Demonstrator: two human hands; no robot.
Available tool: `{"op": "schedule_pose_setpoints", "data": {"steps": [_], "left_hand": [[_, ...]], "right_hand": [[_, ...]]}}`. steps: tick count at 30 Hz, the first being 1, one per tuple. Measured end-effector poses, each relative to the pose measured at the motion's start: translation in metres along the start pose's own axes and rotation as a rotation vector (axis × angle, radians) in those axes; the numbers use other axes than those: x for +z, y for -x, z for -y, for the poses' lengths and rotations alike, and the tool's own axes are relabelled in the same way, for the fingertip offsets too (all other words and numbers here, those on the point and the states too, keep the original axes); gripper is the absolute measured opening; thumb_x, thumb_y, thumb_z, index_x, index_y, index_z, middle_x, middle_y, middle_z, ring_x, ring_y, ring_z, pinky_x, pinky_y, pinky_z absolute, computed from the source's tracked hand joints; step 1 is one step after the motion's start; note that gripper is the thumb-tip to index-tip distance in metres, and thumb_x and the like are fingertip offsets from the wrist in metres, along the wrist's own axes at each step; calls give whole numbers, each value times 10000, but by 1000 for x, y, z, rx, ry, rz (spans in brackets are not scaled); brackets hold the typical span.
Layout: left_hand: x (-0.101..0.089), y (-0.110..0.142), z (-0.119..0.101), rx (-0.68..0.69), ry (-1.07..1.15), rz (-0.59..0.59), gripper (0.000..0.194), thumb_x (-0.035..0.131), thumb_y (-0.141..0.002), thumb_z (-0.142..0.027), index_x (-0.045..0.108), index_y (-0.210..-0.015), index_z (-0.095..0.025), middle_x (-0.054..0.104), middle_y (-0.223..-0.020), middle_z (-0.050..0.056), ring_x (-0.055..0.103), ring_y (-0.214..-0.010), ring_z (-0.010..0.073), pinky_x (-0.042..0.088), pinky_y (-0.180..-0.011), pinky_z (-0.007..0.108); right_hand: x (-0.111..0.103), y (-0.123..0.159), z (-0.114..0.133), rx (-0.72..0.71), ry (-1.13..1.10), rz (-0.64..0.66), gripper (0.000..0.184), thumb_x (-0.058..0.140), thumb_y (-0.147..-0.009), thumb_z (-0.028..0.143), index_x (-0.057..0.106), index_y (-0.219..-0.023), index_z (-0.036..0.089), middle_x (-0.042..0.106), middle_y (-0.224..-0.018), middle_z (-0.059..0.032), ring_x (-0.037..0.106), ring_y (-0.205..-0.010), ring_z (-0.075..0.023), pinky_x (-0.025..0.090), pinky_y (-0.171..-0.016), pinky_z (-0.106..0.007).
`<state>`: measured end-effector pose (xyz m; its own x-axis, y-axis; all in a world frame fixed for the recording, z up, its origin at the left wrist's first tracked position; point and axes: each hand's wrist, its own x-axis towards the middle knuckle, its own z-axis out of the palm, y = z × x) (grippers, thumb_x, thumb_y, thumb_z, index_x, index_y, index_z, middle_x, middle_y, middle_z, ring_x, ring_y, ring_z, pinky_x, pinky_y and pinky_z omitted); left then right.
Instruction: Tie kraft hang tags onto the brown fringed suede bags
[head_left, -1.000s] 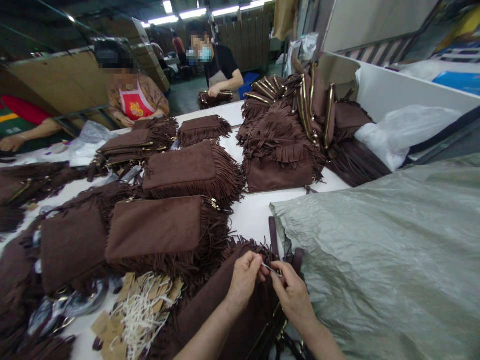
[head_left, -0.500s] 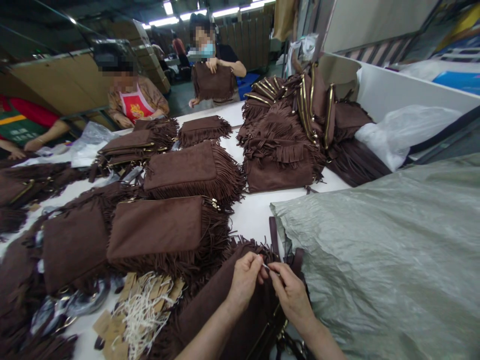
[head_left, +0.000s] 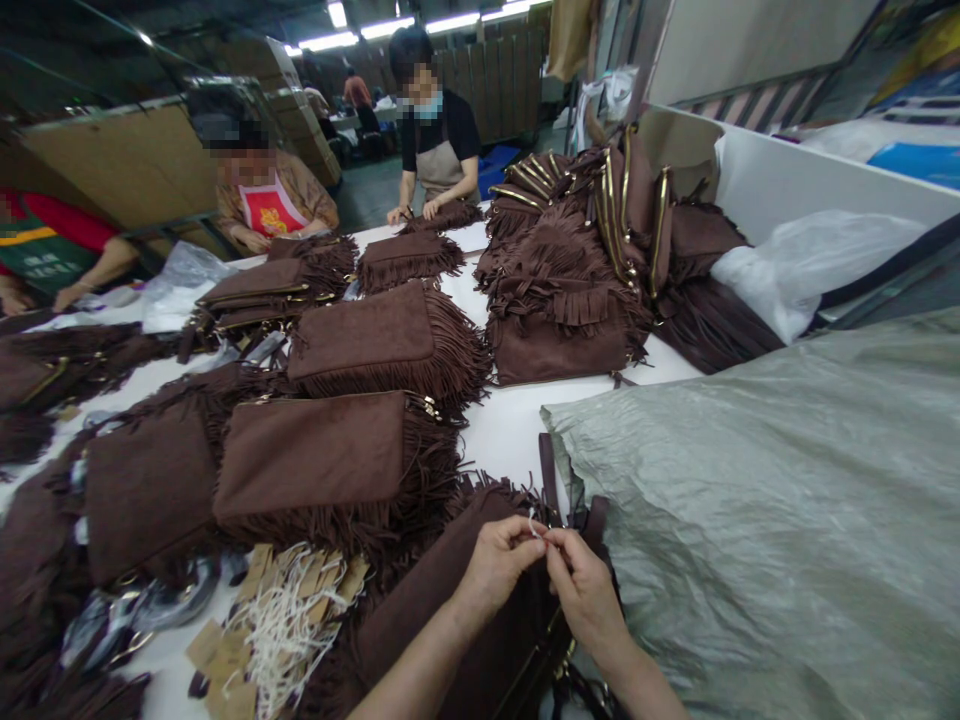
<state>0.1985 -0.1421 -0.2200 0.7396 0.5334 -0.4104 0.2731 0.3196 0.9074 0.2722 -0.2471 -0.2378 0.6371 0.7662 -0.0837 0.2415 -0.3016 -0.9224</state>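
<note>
A brown suede fringed bag [head_left: 442,610] lies under my forearms at the near edge of the white table [head_left: 506,425]. My left hand [head_left: 496,562] and my right hand [head_left: 583,592] meet above its top corner. Both are closed in a pinch on a thin white string [head_left: 535,527] between their fingertips. A heap of paper tags with white strings [head_left: 281,620] lies just to the left of the bag.
Several flat fringed bags [head_left: 315,455] cover the table's left and middle. A tall pile of bags with gold zips [head_left: 592,250] stands at the back right. A crinkled grey-green sack [head_left: 772,500] fills the right. Three other people work along the far side.
My hands have drawn closer together and the string is now pinched tighter between them. The person at the far end has lowered a held-up bag onto the table.
</note>
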Motion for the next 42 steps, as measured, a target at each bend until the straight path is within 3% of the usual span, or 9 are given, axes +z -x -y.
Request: {"op": "schedule_pose_setpoints", "data": {"steps": [5,10,14,19,24,30,34,38,42], "left_hand": [[1,-1,2,54,-224,-97,121,535,-663,-231,609,-627,-143,544,-570,-26,467,-574,103,363,-583,208],[1,-1,6,16,-280,-74,149,542,-662,-264,555,-568,-149,460,-509,-48,386,-512,84,301,-512,206],[2,1,4,-42,-94,-56,191,606,-604,-295,531,-519,-141,424,-474,-58,345,-493,74,260,-499,210],[2,2,-5,-165,214,-87,236,675,-553,-325,544,-526,-130,588,-564,12,438,-515,84,285,-511,210],[4,2,-9,-182,336,-64,245,690,-560,-321,539,-544,-129,622,-591,34,495,-537,92,310,-525,206],[7,2,-6,-209,461,4,269,690,-590,-335,508,-589,-137,578,-548,4,505,-523,93,343,-525,212],[8,2,-4,-203,482,26,248,691,-589,-310,514,-595,-137,552,-512,-8,505,-509,93,317,-504,204],[11,0,-5,-201,437,45,233,686,-596,-315,562,-645,-124,561,-530,-2,509,-519,90,315,-513,201],[14,-4,-9,-206,360,63,255,696,-577,-330,574,-650,-119,573,-542,6,511,-524,93,310,-510,200]], "right_hand": [[0,1,0,4,21,9,203,358,-846,322,516,-801,203,533,-631,14,466,-455,-108,392,-452,-225],[-2,1,-1,23,48,2,203,350,-848,316,513,-800,205,549,-663,-1,498,-503,-120,409,-485,-236],[-11,1,-3,28,66,-37,210,361,-838,331,525,-816,202,582,-733,-28,544,-605,-145,437,-555,-253],[-26,14,-18,155,82,-107,243,416,-790,344,553,-932,203,618,-776,-34,567,-642,-167,462,-600,-282],[-23,29,-33,188,115,-52,320,419,-743,278,533,-1030,192,627,-881,-56,594,-727,-186,487,-651,-306],[-31,24,-22,170,354,107,283,370,-755,207,524,-990,179,573,-991,-84,568,-893,-204,424,-799,-338],[-46,16,-12,194,458,291,174,420,-700,144,528,-815,214,569,-879,-33,566,-815,-178,399,-718,-287],[-54,4,-8,214,578,374,163,429,-644,96,522,-706,215,566,-745,-10,546,-723,-183,334,-626,-285],[-61,-10,-10,265,329,391,69,492,-608,140,504,-583,202,514,-573,22,474,-599,-150,282,-566,-270]]}}
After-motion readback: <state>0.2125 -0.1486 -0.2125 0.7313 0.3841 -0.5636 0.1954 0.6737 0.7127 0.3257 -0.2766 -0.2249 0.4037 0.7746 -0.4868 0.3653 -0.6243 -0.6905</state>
